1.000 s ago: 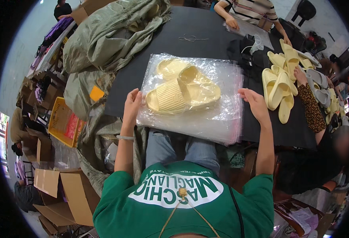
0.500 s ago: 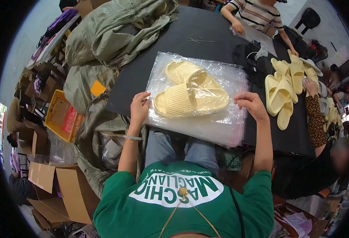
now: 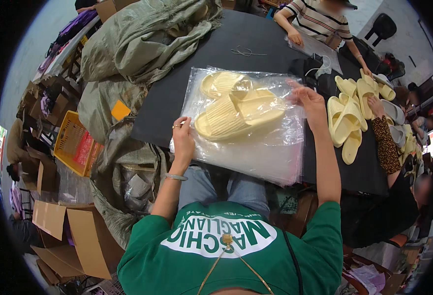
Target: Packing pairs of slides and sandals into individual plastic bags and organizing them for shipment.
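Observation:
A pair of pale yellow ribbed slippers (image 3: 217, 118) lies inside a clear plastic bag (image 3: 189, 98), one slipper partly over the other. Beneath it is a stack of clear plastic bags (image 3: 256, 162) on the black table. My left hand (image 3: 182, 141) pinches the bag's left edge, a ring on one finger. At the bag's upper right edge, my right hand (image 3: 309, 101) has its fingers closed on the plastic; its fingertips are slightly blurred.
More yellow slippers (image 3: 344, 118) lie at the right, where a co-worker's hand (image 3: 375, 105) touches one. Another person (image 3: 320, 22) sits across the table (image 3: 177, 73). Grey-green sacking (image 3: 138, 44) covers the left side. A yellow crate (image 3: 69, 140) and cardboard boxes (image 3: 91, 241) stand farther left.
My right hand has moved up along the bag's right edge, and my left hand slightly down. The bagged slippers have turned a little, their right end rising. A co-worker's hand shifts among the slippers.

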Available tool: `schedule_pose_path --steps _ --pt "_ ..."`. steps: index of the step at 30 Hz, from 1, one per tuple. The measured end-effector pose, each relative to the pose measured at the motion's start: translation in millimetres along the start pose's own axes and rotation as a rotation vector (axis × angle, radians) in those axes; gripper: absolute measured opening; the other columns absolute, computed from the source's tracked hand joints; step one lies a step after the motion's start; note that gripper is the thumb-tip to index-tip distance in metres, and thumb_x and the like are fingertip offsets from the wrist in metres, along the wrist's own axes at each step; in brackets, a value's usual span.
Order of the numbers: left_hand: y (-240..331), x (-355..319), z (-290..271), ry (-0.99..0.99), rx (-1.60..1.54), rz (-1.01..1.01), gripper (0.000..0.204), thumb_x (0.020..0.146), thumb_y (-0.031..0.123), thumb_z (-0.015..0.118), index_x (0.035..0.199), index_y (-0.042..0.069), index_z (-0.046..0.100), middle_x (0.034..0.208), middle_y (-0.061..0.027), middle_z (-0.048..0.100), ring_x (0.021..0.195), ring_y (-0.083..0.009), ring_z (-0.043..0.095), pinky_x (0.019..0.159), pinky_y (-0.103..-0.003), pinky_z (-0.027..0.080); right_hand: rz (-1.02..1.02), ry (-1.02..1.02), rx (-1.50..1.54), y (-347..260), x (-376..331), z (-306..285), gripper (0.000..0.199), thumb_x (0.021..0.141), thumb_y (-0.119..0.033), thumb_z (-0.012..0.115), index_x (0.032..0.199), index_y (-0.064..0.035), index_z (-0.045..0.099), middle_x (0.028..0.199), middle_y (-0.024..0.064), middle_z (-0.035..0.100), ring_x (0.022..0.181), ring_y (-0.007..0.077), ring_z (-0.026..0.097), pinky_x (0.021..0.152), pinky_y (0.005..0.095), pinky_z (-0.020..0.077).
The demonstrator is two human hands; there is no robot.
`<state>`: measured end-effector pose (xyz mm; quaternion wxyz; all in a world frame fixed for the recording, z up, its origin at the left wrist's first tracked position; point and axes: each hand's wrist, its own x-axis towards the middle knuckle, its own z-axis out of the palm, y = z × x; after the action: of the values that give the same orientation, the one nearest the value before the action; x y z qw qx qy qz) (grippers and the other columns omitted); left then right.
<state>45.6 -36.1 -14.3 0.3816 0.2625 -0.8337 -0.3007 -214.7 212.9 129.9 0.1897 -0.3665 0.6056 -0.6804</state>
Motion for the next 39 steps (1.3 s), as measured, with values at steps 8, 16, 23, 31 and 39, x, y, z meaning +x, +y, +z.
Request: schedule_pose_path --steps 8,16,23,31,39 --pt "-10 3 9 -0.053 0.122 0.057 0.040 0.074 -0.015 0.049 0.113 -0.009 0.057 0.117 -0.0228 0.053 0.106 -0.0370 0.053 0.092 -0.040 0.043 0.144 -0.196 -0.199 32 -90 -70 0.028 0.092 -0.025 0.061 0.093 0.0024 0.069 0.113 0.0111 0.066 0.094 0.0144 0.060 0.085 0.0265 0.0467" --pt "-7 3 9 -0.057 0.163 0.080 0.040 0.075 -0.015 0.048 0.114 -0.011 0.056 0.119 -0.0246 0.052 0.107 -0.0386 0.051 0.093 -0.041 0.043 0.618 -0.696 -0.170 -13 -61 -77 0.031 0.088 -0.008 0.061 0.117 0.0033 0.062 0.106 0.0144 0.067 0.094 0.0172 0.065 0.086 0.0271 0.0485" --pt "-5 0 12 -0.044 0.251 0.152 0.033 0.082 -0.006 0.051 0.114 -0.010 0.055 0.120 -0.0245 0.052 0.109 -0.0393 0.051 0.093 -0.041 0.043 -0.315 -0.507 -1.071 44 28 3 0.041 0.081 -0.024 0.071 0.117 -0.0071 0.063 0.107 0.0092 0.066 0.098 0.0252 0.061 0.085 0.0363 0.0481" --pt "-15 -3 16 0.047 0.219 0.188 0.036 0.075 -0.008 0.056 0.111 -0.007 0.058 0.112 -0.0213 0.056 0.098 -0.0379 0.054 0.085 -0.041 0.045 -0.258 -0.433 -1.075 61 60 99 0.054 0.078 -0.036 0.071 0.123 -0.0089 0.057 0.121 0.0154 0.057 0.110 0.0357 0.055 0.096 0.0415 0.0439" --pt "17 14 7 -0.045 0.013 0.121 0.040 0.074 -0.015 0.050 0.112 -0.008 0.059 0.119 -0.0238 0.053 0.107 -0.0376 0.052 0.091 -0.040 0.044 -0.242 -0.347 -0.313 195 91 55 0.020 0.078 -0.021 0.064 0.091 -0.0067 0.069 0.100 0.0132 0.065 0.098 0.0313 0.061 0.091 0.0409 0.0459"
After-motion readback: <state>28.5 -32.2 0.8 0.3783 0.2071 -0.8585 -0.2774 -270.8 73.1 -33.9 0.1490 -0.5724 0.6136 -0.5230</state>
